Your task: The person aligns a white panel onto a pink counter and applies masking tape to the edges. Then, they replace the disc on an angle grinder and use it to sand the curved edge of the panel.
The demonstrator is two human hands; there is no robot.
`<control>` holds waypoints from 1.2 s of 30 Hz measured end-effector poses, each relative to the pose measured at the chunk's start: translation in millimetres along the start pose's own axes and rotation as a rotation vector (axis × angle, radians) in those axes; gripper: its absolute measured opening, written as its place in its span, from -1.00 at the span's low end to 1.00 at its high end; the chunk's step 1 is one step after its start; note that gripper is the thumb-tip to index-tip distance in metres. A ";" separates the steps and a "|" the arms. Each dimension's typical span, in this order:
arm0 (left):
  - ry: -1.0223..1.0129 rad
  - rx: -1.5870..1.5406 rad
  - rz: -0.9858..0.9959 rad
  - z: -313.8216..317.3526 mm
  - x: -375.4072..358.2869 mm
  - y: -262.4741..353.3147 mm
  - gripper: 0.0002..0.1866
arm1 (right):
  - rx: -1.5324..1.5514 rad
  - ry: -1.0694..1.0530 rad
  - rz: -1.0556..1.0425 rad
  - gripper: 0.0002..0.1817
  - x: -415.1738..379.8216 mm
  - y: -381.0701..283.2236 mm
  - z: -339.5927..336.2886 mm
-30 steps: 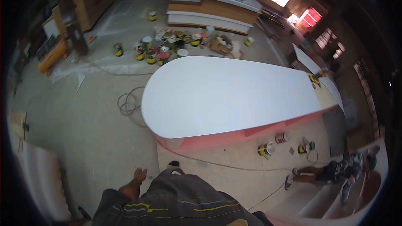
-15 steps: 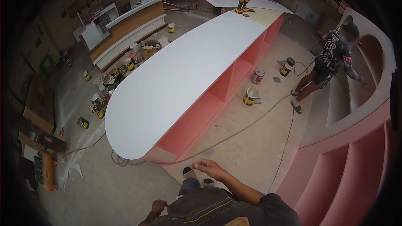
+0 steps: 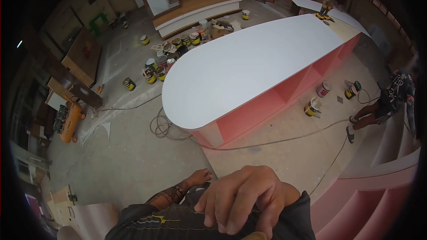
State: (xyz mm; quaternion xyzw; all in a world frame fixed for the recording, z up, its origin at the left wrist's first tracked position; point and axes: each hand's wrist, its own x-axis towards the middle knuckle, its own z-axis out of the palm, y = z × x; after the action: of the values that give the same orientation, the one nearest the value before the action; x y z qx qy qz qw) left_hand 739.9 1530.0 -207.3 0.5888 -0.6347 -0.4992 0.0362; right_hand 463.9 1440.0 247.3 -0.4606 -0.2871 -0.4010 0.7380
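Observation:
My right hand (image 3: 244, 198) is raised close to the camera in front of my dark shirt (image 3: 164, 222). Its fingers are loosely bent and apart, with nothing seen between them. My left hand (image 3: 199, 177), below a tattooed forearm, is lower down over the floor, its fingers curled. What they hold, if anything, is hidden. Ahead of both hands, touched by neither, is a long counter with a white rounded top (image 3: 249, 66) and pink open compartments (image 3: 262, 104) along its side.
A hose (image 3: 262, 143) runs over the floor past the counter's near end. Paint cans (image 3: 150, 76) stand left of it, more cans (image 3: 313, 106) right. An orange compressor (image 3: 70, 122) is at far left. A person (image 3: 391, 95) bends at right near pink shelving (image 3: 351, 209).
My view has swung to the right-hand side less and left more, so the counter sits farther right. My right hand has risen toward the camera; my left hand has moved forward.

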 end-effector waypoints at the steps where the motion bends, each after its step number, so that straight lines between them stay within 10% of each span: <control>1: 0.015 0.002 -0.006 -7.6 -14.0 -11.0 -0.48 | 0.008 -0.014 -0.001 -0.61 6.1 20.9 -3.5; 4: -0.009 -0.153 -0.101 -31.5 -56.6 -66.9 -0.47 | 0.059 -0.312 -0.106 -0.39 23.4 90.3 -14.2; 7: 0.176 -0.024 -0.049 -41.2 -104.7 -188.9 -0.48 | 0.014 -0.124 -0.032 -0.72 33.3 170.1 -13.7; 13: 0.737 -0.227 -0.760 15.7 -317.2 -421.3 -0.66 | 0.054 -0.175 -0.042 -0.75 98.0 336.0 -8.9; 14: 0.270 0.564 -0.539 -0.3 -357.1 -430.8 -0.77 | -0.013 -0.205 0.134 -0.69 110.4 349.3 -12.3; 15: 0.198 0.306 -0.819 6.9 -408.6 -441.8 -0.80 | -0.090 -0.237 0.304 -0.62 121.5 360.1 -17.4; 18: 0.017 0.464 -0.706 23.9 -479.5 -459.5 -0.75 | -0.696 -0.071 0.594 -0.50 127.2 405.3 -46.1; 21: 0.107 -0.067 -1.061 26.8 -504.4 -467.8 -0.67 | -1.234 0.220 0.776 -0.51 98.5 446.5 -83.5; 24: 0.104 -0.142 -1.040 25.6 -463.2 -485.8 -0.68 | -1.356 0.303 0.987 -0.51 74.2 454.6 -113.7; 27: 0.210 0.468 -0.379 -1.7 -373.2 -506.7 -0.75 | -1.368 0.369 1.047 -0.49 68.2 450.1 -144.8; 28: 0.272 0.421 -0.353 -21.9 -337.8 -496.8 -0.77 | -1.355 0.366 1.050 -0.49 69.0 448.6 -158.0; 30: 0.563 -0.742 -0.627 -77.9 -263.8 -467.8 -0.64 | -1.582 0.374 1.067 -0.45 78.7 445.6 -195.3; 36: 0.537 -0.505 -0.409 -255.2 -198.9 -410.7 -0.58 | -1.765 0.690 1.134 -0.40 138.9 435.3 -329.2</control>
State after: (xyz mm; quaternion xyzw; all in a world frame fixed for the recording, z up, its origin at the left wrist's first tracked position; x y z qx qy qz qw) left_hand 1254.3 1613.8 -250.0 0.7845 -0.3306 -0.4646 0.2436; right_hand 926.0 1205.6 26.5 -0.7538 0.5741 -0.1756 0.2670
